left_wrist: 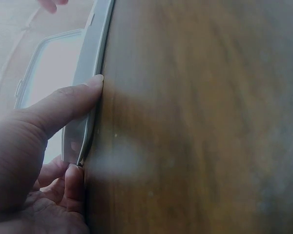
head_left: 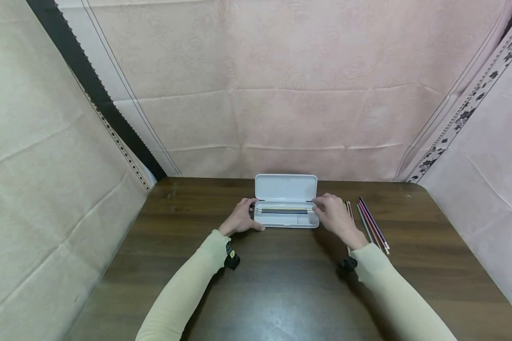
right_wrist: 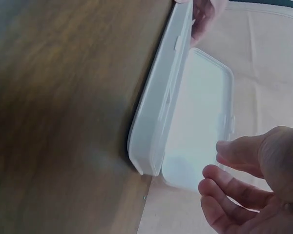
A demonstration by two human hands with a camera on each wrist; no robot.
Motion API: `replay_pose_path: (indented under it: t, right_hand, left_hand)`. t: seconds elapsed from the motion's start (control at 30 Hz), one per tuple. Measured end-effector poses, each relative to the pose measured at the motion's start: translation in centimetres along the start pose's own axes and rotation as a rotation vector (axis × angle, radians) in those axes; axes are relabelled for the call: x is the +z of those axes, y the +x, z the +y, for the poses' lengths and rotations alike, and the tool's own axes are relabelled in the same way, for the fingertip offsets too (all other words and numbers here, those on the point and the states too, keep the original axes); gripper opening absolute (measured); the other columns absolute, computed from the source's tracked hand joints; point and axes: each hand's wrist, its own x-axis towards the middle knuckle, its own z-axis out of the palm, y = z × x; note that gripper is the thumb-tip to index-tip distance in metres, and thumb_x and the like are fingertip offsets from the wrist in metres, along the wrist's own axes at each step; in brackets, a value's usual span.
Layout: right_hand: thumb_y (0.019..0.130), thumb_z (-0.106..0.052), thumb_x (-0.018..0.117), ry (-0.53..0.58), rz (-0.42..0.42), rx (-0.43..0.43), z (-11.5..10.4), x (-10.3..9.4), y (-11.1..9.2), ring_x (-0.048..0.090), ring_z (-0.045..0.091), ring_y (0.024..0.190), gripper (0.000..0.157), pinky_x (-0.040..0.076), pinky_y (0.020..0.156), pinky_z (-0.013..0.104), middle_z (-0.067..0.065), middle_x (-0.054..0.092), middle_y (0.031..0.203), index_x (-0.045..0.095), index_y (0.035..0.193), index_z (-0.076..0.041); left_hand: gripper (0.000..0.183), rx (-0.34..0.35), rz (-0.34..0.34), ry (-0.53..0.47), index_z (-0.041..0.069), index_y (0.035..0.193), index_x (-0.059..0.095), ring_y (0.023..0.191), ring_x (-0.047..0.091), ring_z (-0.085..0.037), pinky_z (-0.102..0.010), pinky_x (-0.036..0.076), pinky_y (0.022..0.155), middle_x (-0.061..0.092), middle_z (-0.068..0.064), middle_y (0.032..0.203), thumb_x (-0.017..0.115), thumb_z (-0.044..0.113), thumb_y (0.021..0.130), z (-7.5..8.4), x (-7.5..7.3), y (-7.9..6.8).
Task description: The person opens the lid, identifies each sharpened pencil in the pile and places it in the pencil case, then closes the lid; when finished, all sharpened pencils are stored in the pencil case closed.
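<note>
White, rectangular, hinged plastic pencil case [head_left: 281,221]: open on the brown wood-grain worktop [head_left: 273,284], near its far edge. Left grip [head_left: 242,217] pinches its left end; right grip [head_left: 333,217], loosely parted at the right end, appears empty. Caution: one-sided lifting could tip out the slim pencils inside [head_left: 281,211]. Quantities: one case; two groups of slim multicoloured pencils [head_left: 374,224] rightward; individual pencils uncountable.

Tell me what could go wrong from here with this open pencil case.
The right sleeve appears close to the loose pencils, so pulling back might scatter them. The open lid could drop on the right hand, close to the pencil case. The left hand grips the case's left end; a tug might slide it.
</note>
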Motion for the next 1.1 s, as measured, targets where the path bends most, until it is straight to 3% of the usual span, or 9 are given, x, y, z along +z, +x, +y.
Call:
replay_pose_path:
  t: [0.43,0.63,0.83,1.1]
  right_hand:
    - [0.098,-0.003,0.074,-0.025,0.055,0.081,1.7,-2.3,-3.3,0.072,0.033,0.084,0.024,0.056,0.07,0.044,0.026,0.079,0.104,0.079,0.12,0.007]
    - [0.1,-0.003,0.071,-0.022,0.041,0.096,2.8,-3.0,-4.5,0.078,0.039,0.092,0.026,0.062,0.078,0.054,0.029,0.079,0.109,0.077,0.122,0.009]
    - [0.099,-0.005,0.071,-0.051,0.031,0.171,3.4,-3.5,-5.5,0.076,0.036,0.085,0.026,0.059,0.075,0.054,0.025,0.081,0.099,0.078,0.121,0.008]
    - [0.1,-0.006,0.069,-0.047,-0.003,0.25,4.6,-4.0,-6.8,0.076,0.049,0.102,0.028,0.06,0.086,0.062,0.031,0.08,0.111,0.076,0.122,0.01]
  left_hand:
    - [0.096,0.005,0.003,0.002,0.009,0.164,0.044,0.142,0.051,-0.035,-0.055,0.046,0.123,0.046,-0.018,0.161,0.095,0.023,0.084,0.0,0.0,-0.1]
    - [0.096,-0.006,0.008,0.001,0.009,0.163,0.045,0.141,0.052,-0.035,-0.054,0.046,0.122,0.047,-0.018,0.16,0.096,0.023,0.083,0.2,0.2,-0.1]
    - [0.096,-0.006,0.006,-0.001,0.008,0.163,0.045,0.14,0.052,-0.035,-0.054,0.047,0.122,0.048,-0.018,0.158,0.096,0.023,0.083,0.2,0.1,-0.1]
    - [0.095,-0.005,0.007,-0.009,0.008,0.162,0.046,0.139,0.052,-0.035,-0.053,0.047,0.121,0.049,-0.018,0.156,0.097,0.023,0.083,0.2,0.1,0.0]
